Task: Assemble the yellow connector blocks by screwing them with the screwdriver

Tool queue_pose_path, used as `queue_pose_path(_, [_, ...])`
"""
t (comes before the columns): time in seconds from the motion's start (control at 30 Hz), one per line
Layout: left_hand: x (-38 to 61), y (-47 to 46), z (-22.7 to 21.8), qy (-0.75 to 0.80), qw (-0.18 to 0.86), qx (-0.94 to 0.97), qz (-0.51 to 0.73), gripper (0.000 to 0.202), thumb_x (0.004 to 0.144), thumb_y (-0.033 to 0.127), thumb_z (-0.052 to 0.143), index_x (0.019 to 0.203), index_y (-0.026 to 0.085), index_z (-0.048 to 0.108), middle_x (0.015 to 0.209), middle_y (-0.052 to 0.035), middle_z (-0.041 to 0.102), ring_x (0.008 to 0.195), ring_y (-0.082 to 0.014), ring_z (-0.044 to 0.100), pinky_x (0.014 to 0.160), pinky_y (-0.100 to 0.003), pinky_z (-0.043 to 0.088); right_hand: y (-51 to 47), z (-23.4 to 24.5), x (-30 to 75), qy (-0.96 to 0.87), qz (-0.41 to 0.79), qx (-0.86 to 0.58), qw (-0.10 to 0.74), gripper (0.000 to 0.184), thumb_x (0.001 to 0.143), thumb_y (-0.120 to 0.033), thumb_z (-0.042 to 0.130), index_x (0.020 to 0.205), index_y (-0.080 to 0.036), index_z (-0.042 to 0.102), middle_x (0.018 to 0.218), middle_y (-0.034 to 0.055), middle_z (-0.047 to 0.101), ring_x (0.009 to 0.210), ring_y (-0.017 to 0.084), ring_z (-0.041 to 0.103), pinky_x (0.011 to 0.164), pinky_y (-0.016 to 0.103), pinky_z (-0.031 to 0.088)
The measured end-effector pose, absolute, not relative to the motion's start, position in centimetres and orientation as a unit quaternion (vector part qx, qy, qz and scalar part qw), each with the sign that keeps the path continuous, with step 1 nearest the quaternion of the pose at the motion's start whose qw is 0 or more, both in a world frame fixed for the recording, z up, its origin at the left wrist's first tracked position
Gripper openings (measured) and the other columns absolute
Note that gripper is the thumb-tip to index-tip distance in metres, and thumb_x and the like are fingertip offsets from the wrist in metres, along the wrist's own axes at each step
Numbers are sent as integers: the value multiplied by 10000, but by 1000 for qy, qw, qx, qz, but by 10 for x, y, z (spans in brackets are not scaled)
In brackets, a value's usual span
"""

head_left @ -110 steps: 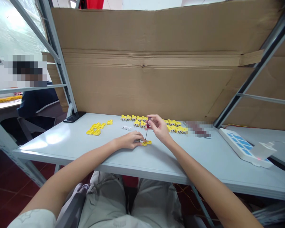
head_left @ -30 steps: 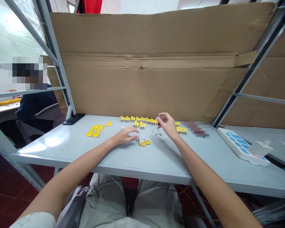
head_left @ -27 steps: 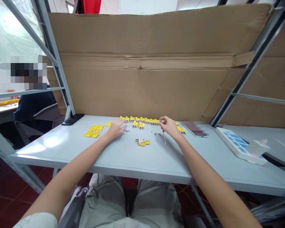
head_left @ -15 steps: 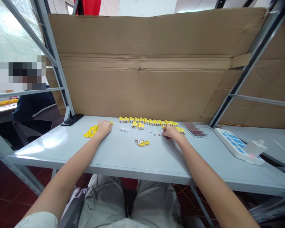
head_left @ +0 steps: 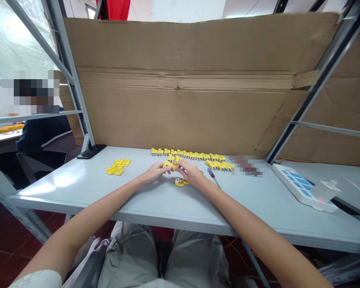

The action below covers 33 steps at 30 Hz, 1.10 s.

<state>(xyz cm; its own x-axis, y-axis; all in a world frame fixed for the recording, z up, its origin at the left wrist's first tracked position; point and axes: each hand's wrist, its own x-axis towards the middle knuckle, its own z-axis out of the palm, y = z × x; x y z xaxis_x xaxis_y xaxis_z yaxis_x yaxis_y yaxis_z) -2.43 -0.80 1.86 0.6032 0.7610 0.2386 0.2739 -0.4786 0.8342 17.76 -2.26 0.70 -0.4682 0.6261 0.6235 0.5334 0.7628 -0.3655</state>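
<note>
My left hand (head_left: 156, 172) and my right hand (head_left: 190, 173) meet over the middle of the table, fingertips pinched on a yellow plastic plug cover (head_left: 169, 164). My fingers hide part of this cover. Just below them lies a plug (head_left: 179, 182) with yellow and white parts, partly covered by my right hand. A screwdriver (head_left: 211, 173) with a blue and red handle rests to the right, its shaft partly behind my right forearm. At the left is a small pile of yellow plug covers (head_left: 116, 167).
A row of yellow plugs (head_left: 186, 154) lines the back of the table (head_left: 150, 208), with several more (head_left: 219, 165) at the right. Beyond them lies a blurred phone (head_left: 254, 174). A white power strip (head_left: 300, 189) holds an adapter. Cardboard (head_left: 180, 116) walls the back. A person (head_left: 45, 130) sits at far left.
My left hand has come from the pile to the middle with a yellow cover. My right hand has moved left to join it, and the screwdriver now lies free on the table.
</note>
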Motion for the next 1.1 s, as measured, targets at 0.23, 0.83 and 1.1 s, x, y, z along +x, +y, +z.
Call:
queue_pose_path(0.23, [-27, -5, 16, 336, 395, 796, 311, 546, 914, 611, 350, 1076, 162, 615, 1129, -105, 627, 1011, -203, 563, 787, -281, 463, -22, 30, 204, -831, 148, -436, 313, 182, 829, -220, 542, 937, -193, 685, 985, 91, 698, 863, 214, 638, 761, 354, 504])
queue_pose_path(0.83, [-12, -4, -5, 261, 271, 897, 231, 578, 723, 432, 739, 1203, 156, 574, 1115, -116, 642, 987, -232, 590, 875, -355, 447, -22, 40, 223, -838, 293, -445, 119, 165, 704, -254, 661, 859, -205, 694, 815, 30, 695, 693, 168, 607, 618, 271, 462])
queue_pose_path(1.1, [-8, -4, -10, 234, 274, 896, 259, 462, 761, 356, 711, 1156, 150, 587, 1030, -88, 663, 898, -190, 610, 803, -301, 463, -30, 45, 216, -792, 369, -466, 136, 309, 779, -448, 660, 931, -180, 677, 717, 24, 670, 538, 121, 591, 541, 256, 486])
